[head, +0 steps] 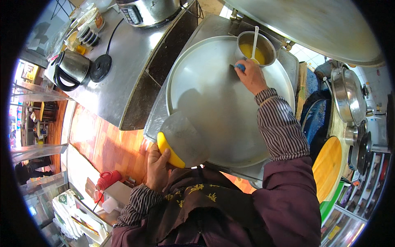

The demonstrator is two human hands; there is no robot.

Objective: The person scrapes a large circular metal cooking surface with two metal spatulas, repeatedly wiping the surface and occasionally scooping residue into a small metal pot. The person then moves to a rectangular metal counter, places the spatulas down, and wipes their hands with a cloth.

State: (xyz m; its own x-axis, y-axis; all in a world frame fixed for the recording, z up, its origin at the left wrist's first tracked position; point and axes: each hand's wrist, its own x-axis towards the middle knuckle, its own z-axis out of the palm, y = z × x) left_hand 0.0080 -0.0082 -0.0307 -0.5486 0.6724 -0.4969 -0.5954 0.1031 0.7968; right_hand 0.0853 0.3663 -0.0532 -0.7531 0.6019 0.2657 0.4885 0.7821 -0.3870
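My left hand (159,163) grips the yellow handle (168,151) of a scraper whose broad, rounded grey blade (186,139) lies over the near left rim of a large round metal griddle (216,102). Near the far right of the griddle, my right hand (250,75) is closed on a small tool with a blue handle (240,66); its end is hard to make out. Just beyond those fingers stands a metal pot (271,51) holding yellow liquid (260,55). A white spoon (255,43) rests in it, its handle up against the far rim.
A raised round metal lid (314,24) stands beyond the griddle. On the left steel counter (123,68) are an electric kettle (72,68), its black base (101,68) and a cooker (151,12). To the right are a round wooden board (328,166) and a lidded metal pan (347,94).
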